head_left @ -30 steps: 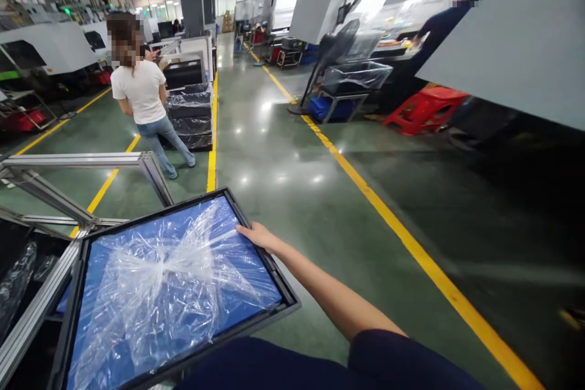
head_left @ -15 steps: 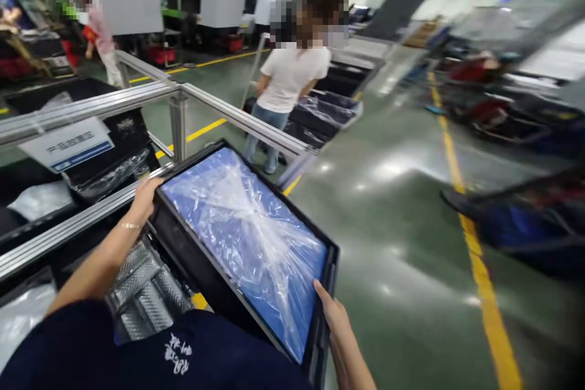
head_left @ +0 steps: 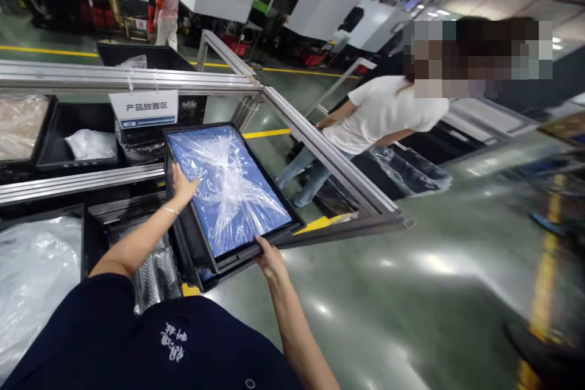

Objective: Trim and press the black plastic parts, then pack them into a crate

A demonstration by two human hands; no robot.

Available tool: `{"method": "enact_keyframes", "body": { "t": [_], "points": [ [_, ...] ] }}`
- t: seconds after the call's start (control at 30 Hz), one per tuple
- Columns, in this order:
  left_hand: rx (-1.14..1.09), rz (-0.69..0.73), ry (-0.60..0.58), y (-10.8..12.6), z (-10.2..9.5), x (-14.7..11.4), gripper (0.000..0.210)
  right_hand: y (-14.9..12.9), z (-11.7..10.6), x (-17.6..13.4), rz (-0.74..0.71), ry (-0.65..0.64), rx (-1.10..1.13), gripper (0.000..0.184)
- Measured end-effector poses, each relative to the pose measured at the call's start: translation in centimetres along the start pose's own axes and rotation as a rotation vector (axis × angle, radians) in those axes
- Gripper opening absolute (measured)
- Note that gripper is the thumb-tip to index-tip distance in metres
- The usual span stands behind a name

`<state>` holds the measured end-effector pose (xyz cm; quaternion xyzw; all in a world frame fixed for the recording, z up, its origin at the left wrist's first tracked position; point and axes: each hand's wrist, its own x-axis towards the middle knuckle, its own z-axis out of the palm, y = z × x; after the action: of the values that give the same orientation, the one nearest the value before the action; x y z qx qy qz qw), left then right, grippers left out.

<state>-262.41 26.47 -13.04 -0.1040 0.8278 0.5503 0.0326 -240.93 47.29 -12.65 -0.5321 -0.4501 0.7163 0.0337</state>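
Note:
A black plastic crate (head_left: 197, 233) sits tilted in front of me, in a corner of the metal frame. Inside it, crinkled clear plastic film (head_left: 226, 173) covers something flat and blue. My left hand (head_left: 181, 187) is at the crate's left wall, thumb over the rim. My right hand (head_left: 270, 256) grips the near rim toward its right end, thumb on top and fingers mostly hidden beneath. Part of another black container shows under the crate's near edge.
Aluminium rails (head_left: 329, 146) surround the spot, with a white sign (head_left: 145, 108) hanging from one. Bubble-wrapped items (head_left: 158, 274) lie below left, beside a plastic-lined crate (head_left: 41, 280). A person in a white shirt (head_left: 388, 113) stands beyond the right rail. Another person in pink (head_left: 168, 3) is farther back.
The crate has come level with the frame's corner and farther from my body. My left hand has shifted from its far left corner down along the left wall. The view has swung left.

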Motion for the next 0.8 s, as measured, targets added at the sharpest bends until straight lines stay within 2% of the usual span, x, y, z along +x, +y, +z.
{"method": "enact_keyframes", "body": {
  "t": [0.07,0.17,0.27,0.43,0.5,0.6,0.7,0.8],
  "points": [
    [-0.099,-0.074,-0.001,-2.6,1.2,-4.6,0.095,-0.6,0.7,0.5,-0.003,-0.019,-0.037,0.035],
    [-0.234,-0.115,-0.068,-4.2,2.0,-9.9,0.09,-1.2,0.1,0.2,-0.024,-0.047,-0.07,0.036],
    [-0.272,-0.135,-0.09,-4.9,1.7,-13.9,0.087,-0.4,-2.3,-1.4,-0.048,-0.076,-0.082,0.037],
    [-0.295,-0.106,-0.106,-6.9,1.8,-19.5,0.089,2.7,-7.5,-4.0,-0.051,-0.067,-0.087,0.046],
    [-0.32,-0.088,-0.104,-7.2,2.0,-19.9,0.089,3.0,-7.7,-4.1,-0.073,-0.087,-0.095,0.045],
    [-0.361,-0.092,-0.1,-6.5,1.6,-18.4,0.089,2.5,-6.0,-3.6,-0.112,-0.111,-0.091,0.039],
    [-0.382,-0.081,-0.056,-5.2,0.3,-16.5,0.085,2.4,-4.2,-3.6,-0.146,-0.14,-0.053,0.032],
    [-0.42,-0.024,-0.049,-4.4,-1.7,-15.4,0.074,2.9,-3.3,-4.6,-0.17,-0.226,-0.035,0.027]
  ]
}}
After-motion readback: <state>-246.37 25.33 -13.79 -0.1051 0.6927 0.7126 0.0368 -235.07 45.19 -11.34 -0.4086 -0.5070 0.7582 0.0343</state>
